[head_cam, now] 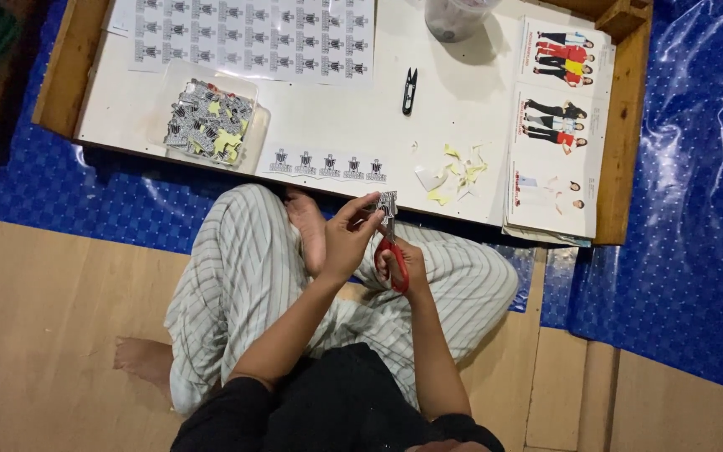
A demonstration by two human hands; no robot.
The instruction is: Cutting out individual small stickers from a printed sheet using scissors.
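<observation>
While we sit at the table's (462, 84) near edge, we cut a sticker (387, 203).
Our left hand (343, 241) pinches the sticker just past that edge; our right hand (406, 266) is closed around red scissors (392, 251). A sticker strip (328, 164) and yellow scraps (455, 174) lie along the near edge, a tray (211, 121) near the left corner.

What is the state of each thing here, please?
Left hand: pinching a small printed cutout.
Right hand: holding red scissors, blades at the cutout.
Clear tray: filled with cut pieces.
Black snips: lying unused on the table.
Paper scraps: scattered loose.
</observation>
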